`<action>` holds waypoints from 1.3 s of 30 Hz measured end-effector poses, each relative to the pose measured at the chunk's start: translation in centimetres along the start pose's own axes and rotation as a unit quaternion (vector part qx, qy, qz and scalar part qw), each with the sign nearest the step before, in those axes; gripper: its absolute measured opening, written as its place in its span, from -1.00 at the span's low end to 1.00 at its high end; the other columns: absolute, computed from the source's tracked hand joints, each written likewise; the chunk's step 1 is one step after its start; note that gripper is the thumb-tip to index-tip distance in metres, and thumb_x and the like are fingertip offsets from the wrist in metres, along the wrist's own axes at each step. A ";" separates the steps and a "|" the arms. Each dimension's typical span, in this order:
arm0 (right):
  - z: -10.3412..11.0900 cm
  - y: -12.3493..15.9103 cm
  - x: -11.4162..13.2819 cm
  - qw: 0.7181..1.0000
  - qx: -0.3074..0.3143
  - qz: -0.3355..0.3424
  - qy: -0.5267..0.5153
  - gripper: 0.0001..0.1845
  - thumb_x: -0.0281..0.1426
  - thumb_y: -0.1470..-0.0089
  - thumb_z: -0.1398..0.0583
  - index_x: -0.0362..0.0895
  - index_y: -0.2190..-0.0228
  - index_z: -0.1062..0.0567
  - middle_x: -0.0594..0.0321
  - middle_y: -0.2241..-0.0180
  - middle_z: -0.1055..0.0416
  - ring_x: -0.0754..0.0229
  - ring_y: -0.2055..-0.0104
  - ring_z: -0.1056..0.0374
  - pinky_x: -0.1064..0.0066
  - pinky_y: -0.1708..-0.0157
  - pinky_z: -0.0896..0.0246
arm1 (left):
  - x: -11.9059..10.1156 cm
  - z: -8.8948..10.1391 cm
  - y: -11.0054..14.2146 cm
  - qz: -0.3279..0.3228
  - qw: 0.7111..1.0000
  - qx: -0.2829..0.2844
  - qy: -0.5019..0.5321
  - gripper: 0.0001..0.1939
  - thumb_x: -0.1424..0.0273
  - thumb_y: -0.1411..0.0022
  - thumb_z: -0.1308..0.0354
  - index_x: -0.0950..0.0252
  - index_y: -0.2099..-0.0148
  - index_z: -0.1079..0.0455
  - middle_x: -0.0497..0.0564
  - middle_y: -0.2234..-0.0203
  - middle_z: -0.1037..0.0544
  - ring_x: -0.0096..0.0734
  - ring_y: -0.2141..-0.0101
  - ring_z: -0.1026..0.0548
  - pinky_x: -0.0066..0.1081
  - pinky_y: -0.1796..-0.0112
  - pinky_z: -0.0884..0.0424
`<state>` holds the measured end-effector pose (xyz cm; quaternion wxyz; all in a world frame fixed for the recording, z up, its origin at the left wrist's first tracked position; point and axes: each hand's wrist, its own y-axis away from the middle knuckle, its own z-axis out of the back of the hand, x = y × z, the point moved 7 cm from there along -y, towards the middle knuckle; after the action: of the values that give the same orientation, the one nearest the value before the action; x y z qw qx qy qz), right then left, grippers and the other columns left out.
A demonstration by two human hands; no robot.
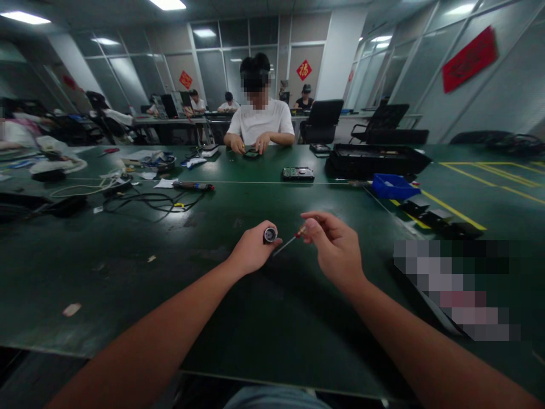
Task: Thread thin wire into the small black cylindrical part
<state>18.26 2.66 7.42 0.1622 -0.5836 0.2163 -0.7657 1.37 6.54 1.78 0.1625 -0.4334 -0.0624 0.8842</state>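
Note:
My left hand (254,250) is closed around a small dark cylindrical part with a round metal-rimmed end (269,234) that faces me and looks like a connector. The rest of that part is hidden in my fist. My right hand (336,244) pinches a thin screwdriver (288,244) by its reddish handle. Its shaft points down and left, the tip close to my left thumb, just below the round end. Whether the tip touches anything I cannot tell. Both hands are above the green tabletop (264,335).
Across the table a person in a white shirt (261,125) handles a small dark object. A hard drive (298,173), a long black tray (377,161) and a blue bin (394,186) are toward the right. Cables (149,201) and an electric screwdriver (193,186) lie at left.

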 end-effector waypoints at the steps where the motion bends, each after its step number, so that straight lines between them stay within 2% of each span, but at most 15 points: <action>1: 0.1 0.1 0.1 1.000 -0.011 0.005 -0.011 -0.75 -0.23 -0.22 -0.16 -0.12 0.18 -0.51 0.28 0.45 -0.50 0.24 0.45 -0.41 0.36 0.40 -0.34 | 0.1 0.0 0.0 0.004 1.000 0.002 0.005 -0.86 0.33 -0.20 -0.20 0.24 0.23 -0.34 -0.13 0.41 -0.49 -0.47 0.40 -0.41 -0.46 0.37 -0.24; 7: 0.2 0.5 0.0 0.999 -0.037 0.020 -0.006 -0.75 -0.24 -0.24 -0.15 -0.09 0.13 -0.47 0.22 0.33 -0.56 0.20 0.36 -0.48 0.31 0.33 -0.42 | 0.2 0.0 0.0 0.018 1.000 0.001 0.004 -0.86 0.33 -0.20 -0.20 0.23 0.23 -0.33 -0.15 0.44 -0.47 -0.48 0.43 -0.40 -0.46 0.41 -0.21; 16: 0.1 0.2 -0.3 0.996 -0.022 0.021 0.080 -0.73 -0.23 -0.24 -0.14 -0.10 0.10 -0.47 0.17 0.28 -0.58 0.16 0.31 -0.51 0.27 0.26 -0.42 | 0.3 -0.1 0.0 0.025 1.000 0.007 0.009 -0.85 0.32 -0.20 -0.21 0.22 0.21 -0.33 -0.14 0.42 -0.49 -0.47 0.42 -0.41 -0.46 0.40 -0.22; 20: 0.3 0.2 -0.5 0.997 -0.041 0.012 0.064 -0.72 -0.22 -0.23 -0.15 -0.11 0.10 -0.47 0.17 0.29 -0.58 0.16 0.32 -0.52 0.27 0.27 -0.43 | 0.3 0.0 -0.1 0.020 1.000 -0.001 0.003 -0.85 0.31 -0.19 -0.21 0.22 0.22 -0.34 -0.14 0.43 -0.48 -0.47 0.41 -0.41 -0.46 0.40 -0.22; 25: -0.1 0.1 -0.8 0.999 -0.034 -0.013 0.013 -0.73 -0.23 -0.22 -0.16 -0.12 0.13 -0.46 0.17 0.31 -0.59 0.18 0.35 -0.51 0.28 0.30 -0.44 | 0.5 -0.2 -0.1 0.016 1.000 0.002 0.005 -0.85 0.32 -0.19 -0.21 0.22 0.22 -0.33 -0.14 0.44 -0.48 -0.48 0.43 -0.42 -0.46 0.42 -0.21; 32: 0.1 0.0 -0.8 0.998 -0.054 -0.027 0.003 -0.74 -0.23 -0.23 -0.15 -0.12 0.15 -0.47 0.16 0.31 -0.58 0.18 0.35 -0.51 0.28 0.31 -0.44 | 0.2 -0.2 0.0 0.022 1.000 0.011 0.002 -0.86 0.31 -0.21 -0.19 0.22 0.21 -0.33 -0.13 0.44 -0.49 -0.47 0.45 -0.42 -0.46 0.42 -0.22; 35: 0.2 0.0 -0.5 0.998 -0.047 -0.004 0.047 -0.74 -0.22 -0.21 -0.16 -0.11 0.17 -0.49 0.17 0.33 -0.58 0.17 0.35 -0.50 0.29 0.33 -0.41 | 0.2 -0.1 0.0 0.022 1.000 0.010 0.000 -0.85 0.31 -0.20 -0.20 0.21 0.21 -0.34 -0.13 0.44 -0.49 -0.46 0.44 -0.42 -0.45 0.41 -0.23; 39: 0.4 0.2 0.7 0.986 -0.044 0.049 0.152 -0.78 -0.19 -0.12 -0.25 -0.10 0.37 -0.53 0.22 0.43 -0.55 0.20 0.42 -0.44 0.36 0.39 -0.32 | 0.3 0.0 0.0 0.016 1.000 0.000 -0.009 -0.85 0.32 -0.19 -0.21 0.21 0.20 -0.34 -0.13 0.42 -0.50 -0.46 0.41 -0.42 -0.45 0.40 -0.22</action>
<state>18.41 2.05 7.98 0.1387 -0.4557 0.3001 -0.8265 1.19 6.70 1.54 0.1475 -0.4267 -0.0563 0.8905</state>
